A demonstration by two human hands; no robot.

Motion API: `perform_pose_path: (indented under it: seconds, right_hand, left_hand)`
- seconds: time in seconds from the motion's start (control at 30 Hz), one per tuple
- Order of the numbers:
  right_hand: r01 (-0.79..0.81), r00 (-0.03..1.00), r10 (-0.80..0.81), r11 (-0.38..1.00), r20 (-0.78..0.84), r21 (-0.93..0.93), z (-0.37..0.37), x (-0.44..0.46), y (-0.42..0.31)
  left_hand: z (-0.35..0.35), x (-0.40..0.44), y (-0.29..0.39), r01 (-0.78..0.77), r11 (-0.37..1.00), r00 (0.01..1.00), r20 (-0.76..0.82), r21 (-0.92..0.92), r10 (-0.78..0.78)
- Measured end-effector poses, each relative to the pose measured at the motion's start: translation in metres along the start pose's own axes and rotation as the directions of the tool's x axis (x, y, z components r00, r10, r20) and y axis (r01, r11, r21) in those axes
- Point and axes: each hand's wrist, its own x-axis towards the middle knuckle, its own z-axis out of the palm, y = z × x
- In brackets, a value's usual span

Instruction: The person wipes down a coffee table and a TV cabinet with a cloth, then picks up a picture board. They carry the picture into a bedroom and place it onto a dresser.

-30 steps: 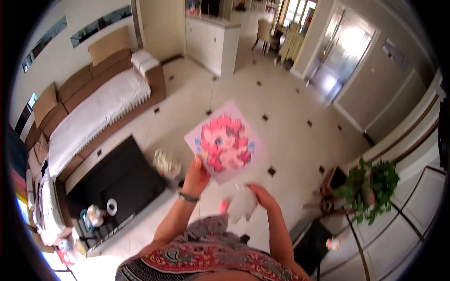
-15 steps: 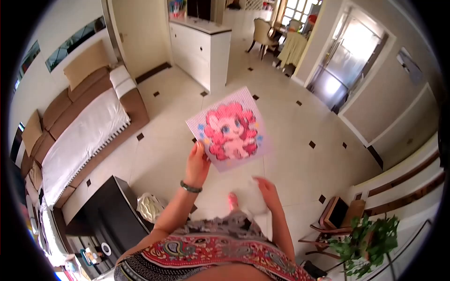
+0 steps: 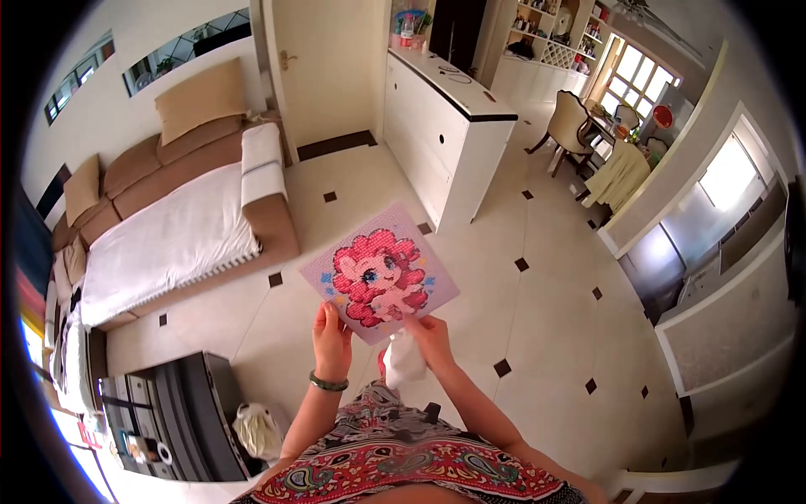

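Note:
A square diamond-painting picture point(image 3: 378, 269) of a pink-maned pony is held tilted in front of me, above the floor. My left hand point(image 3: 332, 344) grips its lower left edge, thumb on the front; a dark green bangle point(image 3: 328, 381) circles that wrist. At the lower right edge, my right hand point(image 3: 429, 340) is closed on the picture, with fingertips on its face. Just below my right hand hangs a white, tissue-like piece point(image 3: 406, 361); whether the hand holds that too is hard to tell.
A brown sofa point(image 3: 168, 223) with a white cover stands at left. Nearer is a black cabinet point(image 3: 180, 412) beside a pale bag point(image 3: 259, 431). Ahead, a white counter point(image 3: 437, 134) juts out by a door point(image 3: 330, 76). Dining chairs point(image 3: 561, 130) stand far right on the tiled floor point(image 3: 554, 336).
My right hand has come up from the lower right and taken hold of the picture. The picture has moved left and a little down in view. The view has swung to the right.

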Motion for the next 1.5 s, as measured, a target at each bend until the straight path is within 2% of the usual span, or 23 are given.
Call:
perform_pose_path:
  seconds: [0.07, 0.2, 0.27, 0.3, 0.4, 0.47, 0.53, 0.67, 0.73, 0.87, 0.9, 0.93, 0.97, 1.0, 1.07, 1.1, 1.13, 1.17, 1.23, 1.27, 1.3, 1.37, 1.5]
  right_hand:
    - [-0.043, 0.999, 0.043, 0.999, 0.03, 0.009, 0.004, 0.046, -0.009]
    - [0.085, 0.976, -0.065, 0.992, 0.208, -0.089, -0.019, 0.109, -0.01]
    - [-0.329, 0.912, 0.203, 0.88, 0.355, 0.342, -0.038, 0.141, -0.027]
    - [-0.337, 0.913, 0.215, 0.877, 0.347, 0.343, -0.047, 0.153, -0.034]
    - [-0.274, 0.946, 0.151, 0.845, 0.286, 0.459, -0.092, 0.208, -0.033]
    - [-0.132, 0.99, 0.094, 0.888, 0.106, 0.44, -0.11, 0.255, -0.05]
    - [-0.007, 0.999, -0.01, 0.943, 0.048, 0.334, -0.149, 0.327, -0.067]
    - [0.303, 0.952, -0.268, 0.882, -0.145, 0.361, -0.174, 0.466, -0.176]
    - [0.435, 0.897, -0.391, 0.864, -0.206, 0.254, -0.201, 0.517, -0.218]
    - [0.279, 0.897, -0.281, 0.959, -0.34, -0.055, -0.316, 0.625, -0.264]
    - [0.141, 0.84, -0.363, 0.864, -0.404, -0.483, -0.366, 0.653, -0.247]
    - [-0.054, 0.774, -0.48, 0.598, -0.412, -0.799, -0.398, 0.676, -0.226]
    - [-0.329, 0.812, -0.444, 0.188, -0.379, -0.925, -0.385, 0.67, -0.237]
    - [-0.43, 0.809, -0.434, 0.021, -0.396, -0.903, -0.385, 0.665, -0.242]
    - [-0.645, 0.566, -0.627, 0.067, -0.535, -0.761, -0.307, 0.621, -0.286]
    - [-0.671, 0.536, -0.63, 0.085, -0.561, -0.736, -0.294, 0.615, -0.288]
    - [-0.561, 0.432, -0.798, 0.126, -0.419, -0.818, -0.284, 0.613, -0.288]
    - [-0.442, 0.281, -0.922, 0.122, -0.267, -0.888, -0.272, 0.615, -0.287]
    - [-0.171, 0.155, -0.957, 0.219, -0.246, -0.96, -0.223, 0.621, -0.282]
    - [-0.19, 0.249, -0.909, 0.293, -0.335, -0.937, -0.186, 0.623, -0.28]
    - [-0.039, 0.211, -0.946, 0.241, -0.244, -0.97, -0.164, 0.646, -0.267]
    - [0.022, 0.445, -0.818, 0.417, -0.365, -0.908, -0.083, 0.66, -0.272]
    - [0.277, 0.637, -0.732, 0.51, -0.242, -0.814, 0.016, 0.763, -0.248]
  left_hand:
    - [0.009, 0.047, 0.003, -0.013, 1.0, 1.0, -0.003, -0.008, 0.013]
    - [0.02, 0.131, 0.004, -0.029, 1.0, 0.997, 0.07, -0.007, 0.03]
    - [0.039, 0.169, 0.021, -0.065, 0.996, 0.995, 0.07, -0.057, 0.068]
    - [0.046, 0.189, 0.027, -0.08, 0.995, 0.994, 0.068, -0.064, 0.084]
    - [0.045, 0.247, 0.036, -0.131, 0.988, 0.984, 0.108, -0.081, 0.139]
    - [0.039, 0.284, 0.042, -0.18, 0.981, 0.975, 0.122, -0.072, 0.187]
    - [0.021, 0.314, 0.046, -0.227, 0.972, 0.967, 0.108, -0.068, 0.233]
    - [0.019, 0.368, 0.084, -0.333, 0.942, 0.943, 0.008, -0.046, 0.334]
    - [0.0, 0.373, 0.083, -0.363, 0.931, 0.926, -0.13, -0.045, 0.355]
    - [0.026, 0.378, 0.072, -0.412, 0.911, 0.877, -0.284, -0.034, 0.387]
    - [0.026, 0.38, 0.064, -0.415, 0.909, 0.873, -0.298, -0.034, 0.387]
    - [0.024, 0.383, 0.057, -0.418, 0.908, 0.868, -0.312, -0.035, 0.387]
    - [0.022, 0.395, 0.052, -0.435, 0.9, 0.849, -0.343, -0.018, 0.403]
    - [0.009, 0.414, 0.051, -0.418, 0.907, 0.865, -0.325, -0.047, 0.382]
    - [0.033, 0.448, 0.068, -0.4, 0.916, 0.874, -0.314, -0.032, 0.37]
    - [0.009, 0.48, 0.068, -0.41, 0.912, 0.876, -0.279, -0.005, 0.392]
    - [0.017, 0.514, 0.084, -0.422, 0.907, 0.877, -0.243, 0.021, 0.414]
    - [0.031, 0.54, 0.091, -0.371, 0.923, 0.831, -0.405, 0.106, 0.38]
    - [0.036, 0.591, 0.099, -0.354, 0.917, 0.866, -0.305, 0.185, 0.396]
    - [0.05, 0.617, 0.108, -0.337, 0.911, 0.876, -0.276, 0.239, 0.396]
    - [0.031, 0.645, 0.115, -0.33, 0.891, 0.894, -0.198, 0.312, 0.401]
    - [0.048, 0.681, 0.125, -0.292, 0.881, 0.905, -0.191, 0.373, 0.381]
    - [0.058, 0.741, 0.139, -0.275, 0.791, 0.853, -0.24, 0.547, 0.463]
